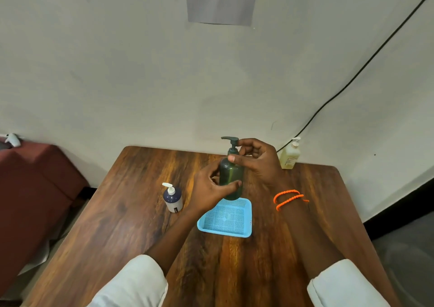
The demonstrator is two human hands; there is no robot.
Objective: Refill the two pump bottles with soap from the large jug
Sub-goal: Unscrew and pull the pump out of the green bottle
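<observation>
A dark green pump bottle [231,177] stands upright at the far edge of a blue mesh tray [225,220]. My left hand [209,189] grips its body from the left, thumb across the front. My right hand [254,158] pinches the dark pump collar at its neck, just under the pump head. A small navy-and-white pump bottle [173,198] stands on the table left of the tray. A pale yellow soap bottle with a white pump [290,155] stands at the table's far right edge by the wall.
The wooden table [131,224] meets a white wall. A black cable [352,79] runs down the wall to behind the yellow bottle. A maroon seat [35,177] sits to the left. A paper notice [220,1] hangs on the wall.
</observation>
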